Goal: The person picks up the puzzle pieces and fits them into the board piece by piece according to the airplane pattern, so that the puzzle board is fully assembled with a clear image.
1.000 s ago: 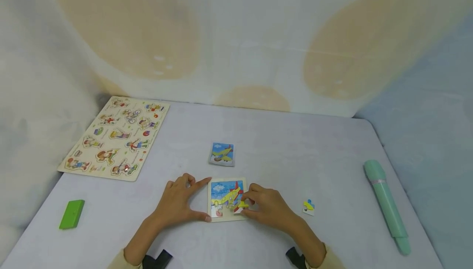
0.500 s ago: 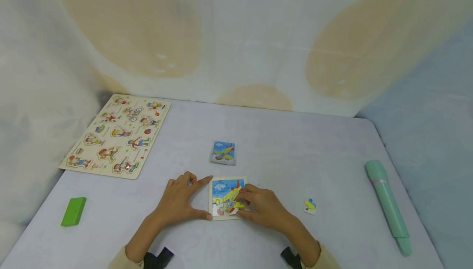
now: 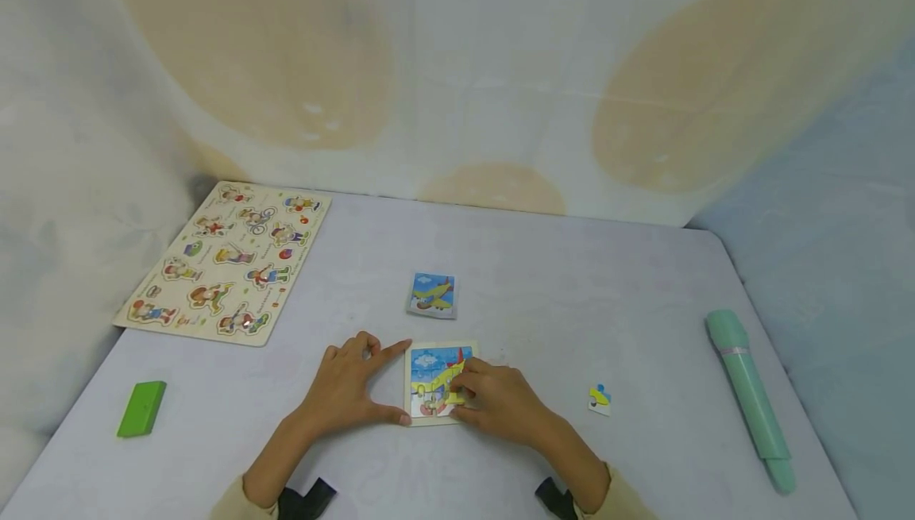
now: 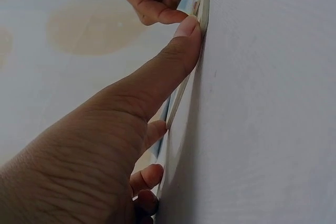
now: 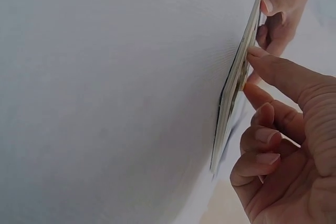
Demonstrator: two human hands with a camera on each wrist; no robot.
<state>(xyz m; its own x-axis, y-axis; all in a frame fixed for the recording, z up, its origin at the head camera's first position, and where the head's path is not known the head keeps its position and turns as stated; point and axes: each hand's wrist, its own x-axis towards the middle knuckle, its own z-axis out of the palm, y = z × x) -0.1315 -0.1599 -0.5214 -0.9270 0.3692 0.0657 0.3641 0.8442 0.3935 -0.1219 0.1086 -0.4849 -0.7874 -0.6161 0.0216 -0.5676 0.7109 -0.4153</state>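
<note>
The small jigsaw board [image 3: 443,344], with a yellow aeroplane picture in a pale frame, lies flat in the head view. My left hand [image 3: 348,385] spreads thumb and index finger against its two left corners. In the left wrist view the left thumb [image 4: 176,51] touches the board's edge. My right hand [image 3: 503,405] pinches a jigsaw piece [image 3: 455,397] over the lower right part of the picture. Its fingertips cover part of the piece and the right side of the board. One loose jigsaw piece [image 3: 600,399], yellow, blue and white, lies farther right.
Behind the board lies a small aeroplane picture card [image 3: 432,295]. A large wooden board of figures [image 3: 232,262] lies at the back left, a green block [image 3: 141,409] at the left. A mint-green tube-shaped object [image 3: 750,397] lies near the right edge.
My right hand has moved left over the jigsaw board with its piece, which first stood tilted at the right rim. My left hand has kept its place on the corners.
</note>
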